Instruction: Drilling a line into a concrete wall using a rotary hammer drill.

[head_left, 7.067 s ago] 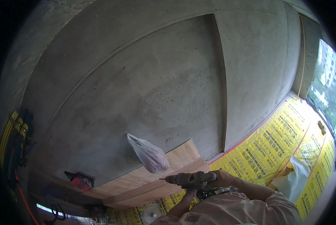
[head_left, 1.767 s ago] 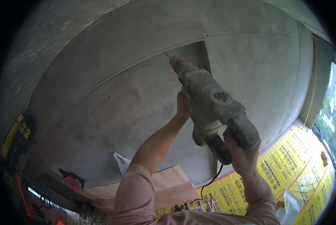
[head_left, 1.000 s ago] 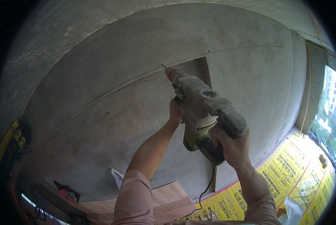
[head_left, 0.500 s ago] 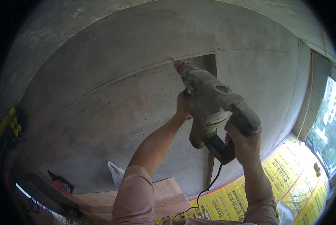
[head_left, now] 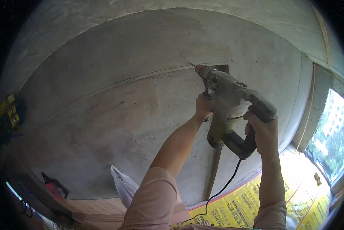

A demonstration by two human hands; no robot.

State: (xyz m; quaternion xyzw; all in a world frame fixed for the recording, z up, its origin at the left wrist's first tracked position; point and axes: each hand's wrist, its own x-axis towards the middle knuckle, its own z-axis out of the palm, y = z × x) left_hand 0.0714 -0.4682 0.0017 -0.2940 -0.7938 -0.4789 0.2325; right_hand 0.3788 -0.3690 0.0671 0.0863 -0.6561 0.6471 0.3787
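Note:
My left hand (head_left: pixel 203 105) grips the front side handle of a dusty grey-and-green rotary hammer drill (head_left: pixel 229 94), its wrist below the tool's body. The right hand, mine (head_left: pixel 266 132), is wrapped round the rear handle. The drill is raised and tilted, its red collar toward the concrete wall (head_left: pixel 122 46); the thin bit (head_left: pixel 192 64) ends by a scribed line above a recess, and I cannot tell whether it touches the wall. A black cord (head_left: pixel 233 176) hangs from the handle.
A white plastic bag (head_left: pixel 122 184) and wooden boards (head_left: pixel 91 211) sit at the wall's foot. Yellow printed protective sheeting (head_left: pixel 229 195) covers the floor. A window (head_left: pixel 329 134) is at right. A red-and-black object (head_left: pixel 55 186) and yellow levels or straps (head_left: pixel 9 111) are at left.
The drill has been raised from waist height to the upper wall since the oldest frame. In the last second, drill and both hands have moved rightward in view.

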